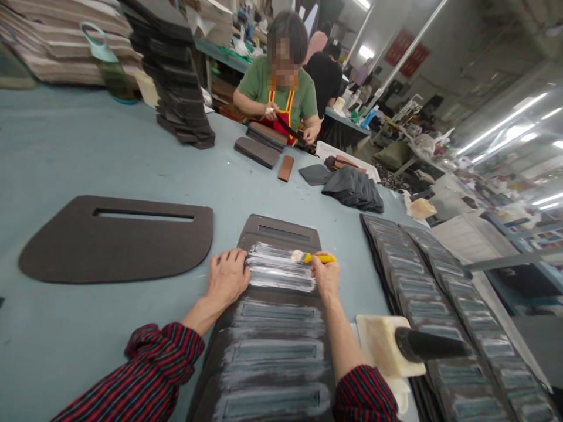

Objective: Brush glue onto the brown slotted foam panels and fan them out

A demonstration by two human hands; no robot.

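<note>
In the head view my right hand (pixel 326 276) is closed around the yellow handle of a brush (pixel 320 258). Its pale bristles touch a dark panel (pixel 268 240) streaked with white, wet-looking glue around a slot. My left hand (pixel 227 274) lies on the panel's left edge, fingers bent and close together, holding nothing that shows. Beneath and nearer to me, several slotted dark panels (pixel 272 331) overlap in a row, each with whitish streaks around its slot. One more panel with an unstreaked slot (pixel 310 228) sticks out at the far end.
A larger slotted panel (pixel 123 252) lies left. Coated rows (pixel 440 293) and a cream container with a black cylinder (pixel 382 340) stand right. Tall dark stack (pixel 180 70), grey pieces (pixel 352 187) and brown piece (pixel 285 168) lie farther off. A person in green (pixel 255 85) works across the table.
</note>
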